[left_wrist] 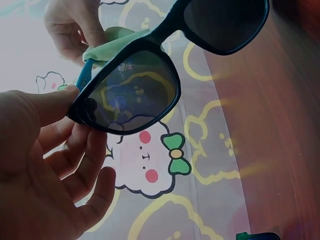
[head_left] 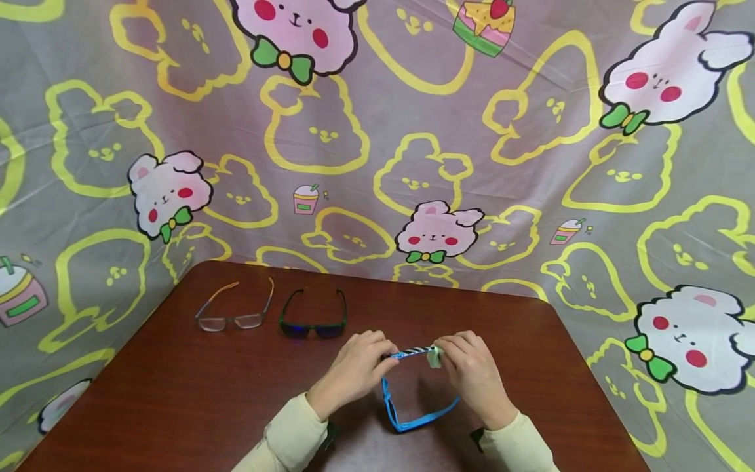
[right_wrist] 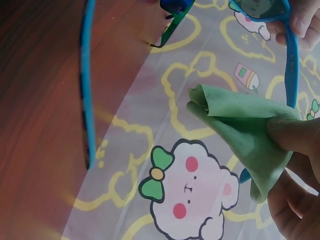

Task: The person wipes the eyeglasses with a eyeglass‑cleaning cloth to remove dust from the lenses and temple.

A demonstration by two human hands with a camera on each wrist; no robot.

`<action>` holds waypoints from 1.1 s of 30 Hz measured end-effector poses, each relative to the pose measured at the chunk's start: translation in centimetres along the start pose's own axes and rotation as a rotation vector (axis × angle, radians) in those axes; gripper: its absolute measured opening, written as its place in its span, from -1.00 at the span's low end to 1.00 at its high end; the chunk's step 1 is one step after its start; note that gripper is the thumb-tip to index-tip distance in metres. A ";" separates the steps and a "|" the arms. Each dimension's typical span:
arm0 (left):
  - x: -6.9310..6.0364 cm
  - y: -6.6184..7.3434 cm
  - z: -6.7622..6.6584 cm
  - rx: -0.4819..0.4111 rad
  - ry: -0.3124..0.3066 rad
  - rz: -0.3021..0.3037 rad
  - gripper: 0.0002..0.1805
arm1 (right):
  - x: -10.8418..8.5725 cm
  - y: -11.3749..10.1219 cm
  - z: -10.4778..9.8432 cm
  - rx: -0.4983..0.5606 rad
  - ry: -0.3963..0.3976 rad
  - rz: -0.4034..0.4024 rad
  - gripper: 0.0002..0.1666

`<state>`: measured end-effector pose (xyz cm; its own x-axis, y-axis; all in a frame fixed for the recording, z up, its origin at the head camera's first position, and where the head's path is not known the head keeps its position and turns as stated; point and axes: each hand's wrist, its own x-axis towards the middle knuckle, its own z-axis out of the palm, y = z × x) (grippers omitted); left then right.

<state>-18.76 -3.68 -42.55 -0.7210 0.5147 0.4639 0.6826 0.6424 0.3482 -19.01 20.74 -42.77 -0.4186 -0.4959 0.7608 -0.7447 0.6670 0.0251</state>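
Note:
Blue-framed sunglasses (head_left: 421, 421) with dark lenses are held up over the table between both hands. My left hand (head_left: 356, 368) pinches them at the hinge corner, where thumb and fingers meet the frame (left_wrist: 76, 111) in the left wrist view. A light green cloth (right_wrist: 245, 117) is folded around one temple arm (right_wrist: 291, 70). My right hand (head_left: 474, 373) pinches that cloth against the arm, whose tip pokes out beneath it. Black-and-white stripes show on the arm between the hands. The other temple arm stretches free towards the person.
On the table (head_left: 236, 393), further back left, stand clear-lens glasses (head_left: 230, 322) with orange-tipped arms. Beside them are dark green-and-black sunglasses (head_left: 312, 330) with blue lenses. A patterned cloth curtain (head_left: 354, 183) rises behind and along both sides of the table.

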 end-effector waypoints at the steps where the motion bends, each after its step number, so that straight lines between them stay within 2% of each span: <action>1: 0.0 0.0 0.0 -0.002 -0.006 -0.002 -0.85 | 0.0 0.0 0.0 0.002 0.005 -0.005 -0.70; 11: 0.0 -0.2 -0.2 -0.064 -0.024 -0.005 -0.86 | -0.4 0.4 -0.4 0.014 -0.001 0.005 -0.71; 15: 0.0 -0.2 -0.3 -0.070 -0.037 -0.002 -0.86 | -0.5 0.4 -0.5 0.022 -0.017 0.013 -0.68; 21: 0.0 -0.3 -0.3 -0.075 -0.035 0.003 -0.86 | -0.5 0.5 -0.6 0.034 0.000 -0.004 -0.80; 29: -0.2 -0.5 -0.5 -0.073 -0.030 0.005 -0.87 | -0.5 0.5 -0.8 0.031 -0.019 0.004 -0.68; 33: -0.2 -0.7 -0.5 -0.069 -0.042 0.005 -0.88 | -0.6 0.6 -0.8 0.030 -0.035 0.006 -0.74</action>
<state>-19.01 -4.55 -42.50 -0.7212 0.5416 0.4318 0.6914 0.6002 0.4021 -18.80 21.89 -42.75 -0.4410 -0.5111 0.7377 -0.7567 0.6537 0.0006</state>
